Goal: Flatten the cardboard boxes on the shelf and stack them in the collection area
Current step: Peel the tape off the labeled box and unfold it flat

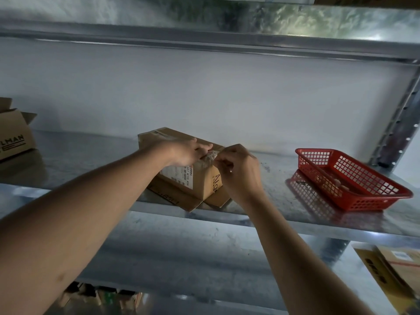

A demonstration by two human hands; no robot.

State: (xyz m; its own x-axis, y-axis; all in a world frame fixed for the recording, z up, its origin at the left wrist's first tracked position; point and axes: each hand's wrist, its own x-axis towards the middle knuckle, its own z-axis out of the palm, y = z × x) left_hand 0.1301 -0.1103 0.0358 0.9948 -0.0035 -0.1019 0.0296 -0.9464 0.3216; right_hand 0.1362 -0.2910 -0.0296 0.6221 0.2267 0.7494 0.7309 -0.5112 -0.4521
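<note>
The right hand (238, 169) pinches clear packing tape (210, 156) on the sealed cardboard box (200, 180) at the metal shelf (261, 210) edge, the left hand (186, 151) pressing flat just left, a red mesh basket (350, 178) well right, an open carton (13, 133) far left.

A red plastic mesh basket (354, 178) sits on the right of the metal shelf (272, 208), near a perforated grey upright (400, 123), with a pale wall (204, 98) behind and what may be packaged goods (102, 296) blurred below.
</note>
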